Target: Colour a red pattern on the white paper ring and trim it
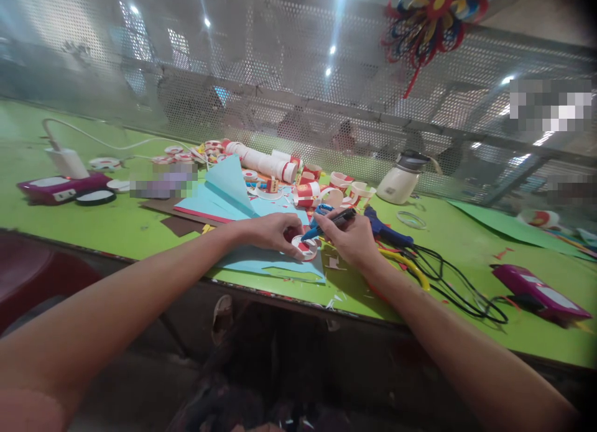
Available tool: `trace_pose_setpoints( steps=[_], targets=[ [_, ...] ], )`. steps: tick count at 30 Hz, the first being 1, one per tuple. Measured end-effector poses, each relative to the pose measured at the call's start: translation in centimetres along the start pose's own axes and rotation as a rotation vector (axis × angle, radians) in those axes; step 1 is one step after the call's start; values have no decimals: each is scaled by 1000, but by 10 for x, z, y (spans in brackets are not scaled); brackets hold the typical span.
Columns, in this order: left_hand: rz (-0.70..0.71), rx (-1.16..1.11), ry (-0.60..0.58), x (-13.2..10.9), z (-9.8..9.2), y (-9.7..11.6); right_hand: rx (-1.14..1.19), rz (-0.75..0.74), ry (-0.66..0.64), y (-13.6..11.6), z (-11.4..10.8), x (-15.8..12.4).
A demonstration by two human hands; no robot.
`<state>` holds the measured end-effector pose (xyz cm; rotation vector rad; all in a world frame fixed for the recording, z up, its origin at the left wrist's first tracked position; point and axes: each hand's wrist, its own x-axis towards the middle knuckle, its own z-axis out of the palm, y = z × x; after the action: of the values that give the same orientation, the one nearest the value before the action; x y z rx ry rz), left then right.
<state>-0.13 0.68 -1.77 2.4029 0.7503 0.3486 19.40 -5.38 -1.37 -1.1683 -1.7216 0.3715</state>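
The left hand (285, 234) had its fingers curled around a small round white piece with a red centre (305, 250), held over a light blue paper sheet (275, 264) near the front edge of the green table (461, 236), while the right hand (352, 238) gripped a blue-and-black marker (313, 233), its tip at the piece, whether touching I couldn't tell. To the right lay a dark blue glue gun (389, 229) and looped black cord (466, 291); behind, red-and-white paper cup rings (306, 194) lay scattered beside a white flask (400, 182)
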Motion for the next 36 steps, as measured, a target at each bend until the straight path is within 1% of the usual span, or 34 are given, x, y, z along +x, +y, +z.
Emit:
trace_pose_setpoints(
  steps=[4,9,14,19,22,27,31,36],
  targets=[
    [1,-16,0,0,0,2,-6,11,1,1,1,1],
    [9,-27,1,-1,-1,2,39,-26,21,3,6,2],
    [20,1,17,-1,0,2,100,-34,25,-2,8,-1],
    [18,1,18,0,0,-2,53,-21,-19,-8,5,-2],
    [7,3,6,0,0,-2,40,-37,-35,-7,4,-2],
    [-7,-14,15,0,2,-1,24,-21,-43,-6,4,-1],
    [33,-4,21,-1,1,0,3,-24,-46,-7,2,-1],
    [65,0,-13,-3,-3,2,-26,-31,-34,-8,1,-2]
  ],
)
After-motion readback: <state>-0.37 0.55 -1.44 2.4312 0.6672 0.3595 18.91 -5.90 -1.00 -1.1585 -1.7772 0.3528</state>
